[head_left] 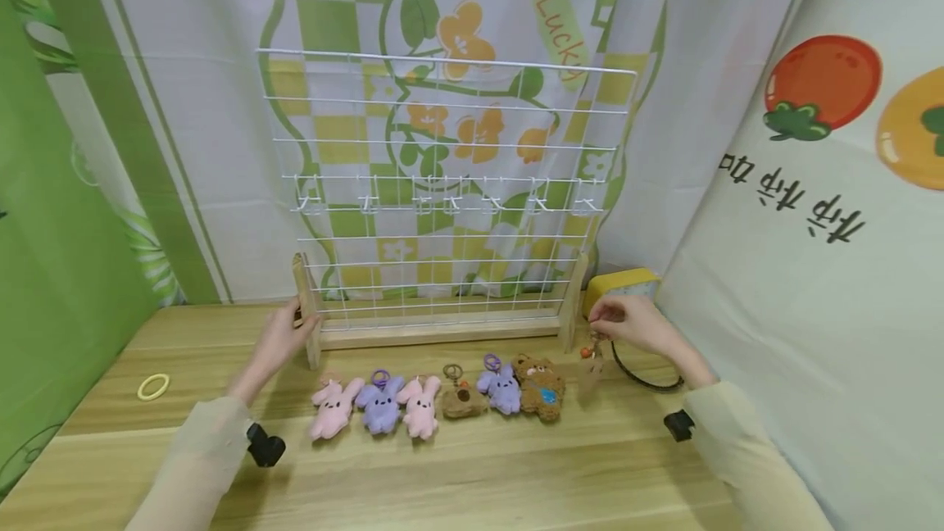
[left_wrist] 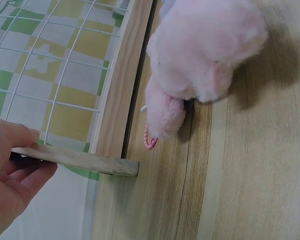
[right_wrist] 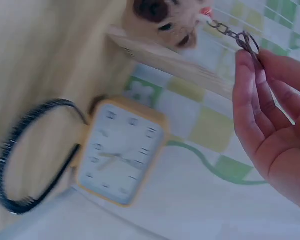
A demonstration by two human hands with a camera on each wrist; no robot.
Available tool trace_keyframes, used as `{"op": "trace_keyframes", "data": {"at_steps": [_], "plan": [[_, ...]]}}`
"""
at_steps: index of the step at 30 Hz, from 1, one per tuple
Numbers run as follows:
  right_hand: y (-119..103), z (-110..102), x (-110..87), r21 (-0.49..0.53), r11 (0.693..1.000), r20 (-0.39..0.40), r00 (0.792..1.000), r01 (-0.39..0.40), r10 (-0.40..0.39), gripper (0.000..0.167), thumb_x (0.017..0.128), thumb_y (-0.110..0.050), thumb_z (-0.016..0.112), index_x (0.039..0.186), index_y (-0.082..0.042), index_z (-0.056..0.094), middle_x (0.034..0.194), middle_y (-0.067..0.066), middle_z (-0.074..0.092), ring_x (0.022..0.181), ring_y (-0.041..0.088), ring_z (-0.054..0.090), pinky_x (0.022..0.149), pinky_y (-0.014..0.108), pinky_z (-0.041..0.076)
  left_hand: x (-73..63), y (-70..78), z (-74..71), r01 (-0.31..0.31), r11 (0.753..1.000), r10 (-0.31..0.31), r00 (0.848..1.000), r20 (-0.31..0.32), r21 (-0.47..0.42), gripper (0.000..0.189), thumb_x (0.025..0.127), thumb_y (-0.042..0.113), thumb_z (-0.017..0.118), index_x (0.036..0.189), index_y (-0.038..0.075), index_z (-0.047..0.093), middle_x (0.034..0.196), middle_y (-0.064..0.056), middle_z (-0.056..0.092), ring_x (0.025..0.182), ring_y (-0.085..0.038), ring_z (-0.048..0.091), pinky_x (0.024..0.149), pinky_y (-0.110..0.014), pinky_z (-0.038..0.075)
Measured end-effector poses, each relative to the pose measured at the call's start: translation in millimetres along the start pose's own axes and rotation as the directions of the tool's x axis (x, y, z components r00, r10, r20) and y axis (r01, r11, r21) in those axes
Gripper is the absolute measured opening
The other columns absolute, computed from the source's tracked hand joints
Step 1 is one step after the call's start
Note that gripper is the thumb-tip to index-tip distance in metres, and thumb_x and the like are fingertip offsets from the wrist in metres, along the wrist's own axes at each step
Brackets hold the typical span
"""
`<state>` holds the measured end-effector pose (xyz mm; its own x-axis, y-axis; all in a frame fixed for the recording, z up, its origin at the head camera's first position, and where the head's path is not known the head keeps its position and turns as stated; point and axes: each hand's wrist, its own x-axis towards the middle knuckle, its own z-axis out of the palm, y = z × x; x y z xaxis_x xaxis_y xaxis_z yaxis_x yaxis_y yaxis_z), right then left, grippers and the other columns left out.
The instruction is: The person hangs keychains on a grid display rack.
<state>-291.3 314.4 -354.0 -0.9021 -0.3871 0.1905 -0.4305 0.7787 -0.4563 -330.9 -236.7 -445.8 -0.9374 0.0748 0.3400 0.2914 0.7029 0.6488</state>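
At the left end of the white wire rack (head_left: 457,238), my left hand (head_left: 283,340) holds the wooden foot post (left_wrist: 90,161) between thumb and fingers. My right hand (head_left: 636,324) pinches the metal ring (right_wrist: 250,46) of a plush keychain. Its brown animal head (right_wrist: 160,22) hangs from a short chain beside the rack's right post, blurred in the head view. In a row before the rack lie a pink rabbit plush (head_left: 334,410), a purple one (head_left: 381,408), another pink one (head_left: 421,410), a brown plush (head_left: 463,404), a smaller purple one (head_left: 501,390) and a brown bear (head_left: 542,388).
Several wire hooks (head_left: 453,205) line the rack's middle. Behind my right hand stands a yellow clock (right_wrist: 121,150), with a dark headband-like loop (right_wrist: 5,165) next to it. A pale yellow ring (head_left: 153,387) lies at the table's left. Patterned curtains hang close behind the rack.
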Motion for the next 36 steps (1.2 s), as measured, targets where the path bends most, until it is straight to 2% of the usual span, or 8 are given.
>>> {"op": "trace_keyframes", "data": {"at_steps": [5, 9, 14, 20, 26, 31, 36], "plan": [[-10.1, -18.0, 7.6, 0.018, 0.999, -0.141, 0.99, 0.028, -0.025, 0.008, 0.092, -0.004, 0.067, 0.097, 0.0, 0.071, 0.088, 0.013, 0.074, 0.073, 0.001, 0.065, 0.063, 0.016, 0.057, -0.8, 1.3, -0.4, -0.003, 1.0, 0.003, 1.0, 0.004, 0.005, 0.034, 0.097, 0.005, 0.058, 0.121, -0.018, 0.051, 0.12, -0.043, 0.058, 0.111, -0.056, 0.06, 0.091, -0.058, 0.057], [-22.7, -32.8, 15.2, 0.07, 0.996, -0.24, 0.97, 0.05, -0.031, 0.01, 0.093, -0.002, 0.066, 0.1, 0.004, 0.069, 0.092, 0.021, 0.073, 0.075, 0.001, 0.065, 0.062, 0.015, 0.056, -0.2, 0.6, -1.0, -0.011, 1.0, 0.011, 1.0, -0.003, 0.015, 0.03, 0.097, 0.003, 0.059, 0.117, -0.018, 0.052, 0.119, -0.044, 0.058, 0.111, -0.057, 0.06, 0.09, -0.059, 0.057], [-37.8, -49.4, 22.8, 0.088, 0.995, -0.346, 0.938, 0.049, -0.015, 0.014, 0.094, -0.007, 0.066, 0.103, 0.003, 0.069, 0.096, 0.022, 0.073, 0.075, -0.005, 0.062, 0.065, 0.008, 0.054, -0.7, 2.0, -1.7, -0.011, 1.0, 0.011, 1.0, -0.002, 0.016, 0.033, 0.096, 0.003, 0.058, 0.12, -0.018, 0.051, 0.119, -0.044, 0.058, 0.11, -0.056, 0.061, 0.09, -0.058, 0.058], [-48.6, -65.2, 31.7, 0.163, 0.983, -0.419, 0.908, 0.085, -0.009, 0.017, 0.095, -0.008, 0.065, 0.106, 0.005, 0.068, 0.1, 0.026, 0.071, 0.075, -0.008, 0.062, 0.068, 0.007, 0.056, -2.2, 2.9, -1.6, 0.0, 1.0, 0.0, 1.0, 0.007, 0.008, 0.035, 0.096, 0.002, 0.059, 0.123, -0.019, 0.051, 0.12, -0.044, 0.058, 0.111, -0.056, 0.06, 0.091, -0.057, 0.058], [-56.7, -75.1, 44.0, 0.154, 0.985, -0.494, 0.869, 0.073, 0.013, 0.017, 0.095, -0.005, 0.064, 0.107, 0.006, 0.068, 0.102, 0.023, 0.07, 0.078, -0.012, 0.058, 0.073, -0.001, 0.05, -2.9, 4.2, -2.5, -0.002, 1.0, 0.002, 1.0, -0.005, 0.013, 0.032, 0.096, 0.003, 0.06, 0.119, -0.017, 0.052, 0.118, -0.043, 0.059, 0.11, -0.055, 0.061, 0.09, -0.057, 0.058], [-55.8, -80.5, 53.4, 0.157, 0.986, -0.5, 0.866, 0.05, 0.036, 0.021, 0.096, -0.014, 0.065, 0.109, 0.002, 0.069, 0.106, 0.023, 0.071, 0.078, -0.013, 0.058, 0.073, -0.001, 0.051, -3.2, 4.3, -2.5, -0.003, 1.0, 0.003, 1.0, -0.008, 0.026, 0.029, 0.096, 0.003, 0.059, 0.116, -0.016, 0.054, 0.117, -0.043, 0.06, 0.108, -0.055, 0.062, 0.089, -0.057, 0.059], [-53.5, -83.4, 61.9, 0.183, 0.982, -0.484, 0.873, 0.035, 0.059, 0.022, 0.097, -0.016, 0.065, 0.109, 0.001, 0.069, 0.106, 0.022, 0.072, 0.077, -0.01, 0.062, 0.07, 0.004, 0.055, -3.1, 2.1, -0.9, -0.001, 1.0, 0.001, 1.0, 0.005, 0.012, 0.037, 0.097, 0.004, 0.058, 0.125, -0.018, 0.05, 0.12, -0.043, 0.058, 0.109, -0.056, 0.061, 0.088, -0.057, 0.059]]}}
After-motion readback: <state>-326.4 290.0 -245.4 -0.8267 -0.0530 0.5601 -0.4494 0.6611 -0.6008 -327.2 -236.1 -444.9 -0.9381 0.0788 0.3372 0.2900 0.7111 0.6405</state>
